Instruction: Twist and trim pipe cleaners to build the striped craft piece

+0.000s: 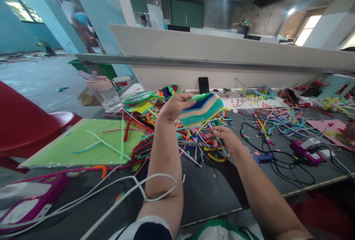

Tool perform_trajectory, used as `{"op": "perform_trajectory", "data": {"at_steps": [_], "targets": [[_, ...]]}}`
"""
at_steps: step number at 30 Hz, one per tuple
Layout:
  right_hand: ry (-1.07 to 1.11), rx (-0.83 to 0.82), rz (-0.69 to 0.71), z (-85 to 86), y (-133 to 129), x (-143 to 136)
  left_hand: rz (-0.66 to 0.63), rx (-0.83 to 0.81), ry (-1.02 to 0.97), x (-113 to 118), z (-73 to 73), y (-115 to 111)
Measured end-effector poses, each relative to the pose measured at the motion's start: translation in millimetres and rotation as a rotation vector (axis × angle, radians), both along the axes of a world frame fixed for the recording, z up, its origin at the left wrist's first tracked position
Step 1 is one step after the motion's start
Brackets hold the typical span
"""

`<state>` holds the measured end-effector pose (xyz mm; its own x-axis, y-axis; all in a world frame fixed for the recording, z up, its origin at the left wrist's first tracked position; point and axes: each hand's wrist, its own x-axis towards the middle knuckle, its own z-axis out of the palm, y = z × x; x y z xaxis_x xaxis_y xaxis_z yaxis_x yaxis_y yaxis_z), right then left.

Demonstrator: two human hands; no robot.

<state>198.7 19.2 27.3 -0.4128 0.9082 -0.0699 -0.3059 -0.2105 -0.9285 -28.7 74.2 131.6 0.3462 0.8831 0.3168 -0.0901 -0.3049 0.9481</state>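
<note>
My left hand (177, 105) is closed on the upper left edge of a striped panel (203, 110), which looks made of pipe cleaners in blue, beige, teal and yellow rows. The panel is held tilted above the table. Lower and to the right, my right hand (223, 138) is closed, thumb and fingers pinching a thin lilac and teal pipe cleaner (211, 126). Scissors (195, 144) with yellow handles show just under that hand, blades pointing left. Whether fingers touch the scissors I cannot tell. Loose pipe cleaner pieces (198, 155) lie beneath both hands.
A green sheet in clear plastic (102, 140) lies left. A water bottle (104, 92) stands behind it. A phone (203, 84) leans on the white partition (172, 77). At right lie a blue glue gun (262, 158), black cables and a purple power strip (307, 151). White cable (133, 186) loops over my left forearm.
</note>
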Motion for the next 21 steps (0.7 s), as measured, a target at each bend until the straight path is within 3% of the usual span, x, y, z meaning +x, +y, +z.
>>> {"op": "perform_trajectory", "data": {"at_steps": [13,21], "targets": [[0.008,-0.022,-0.006,-3.7,1.5,0.3,-0.022,0.061,0.066,0.3,3.7,-5.2],[0.022,0.127,-0.198,-3.9,9.6,12.5,0.03,0.052,0.092,5.6,3.6,-2.1]]}}
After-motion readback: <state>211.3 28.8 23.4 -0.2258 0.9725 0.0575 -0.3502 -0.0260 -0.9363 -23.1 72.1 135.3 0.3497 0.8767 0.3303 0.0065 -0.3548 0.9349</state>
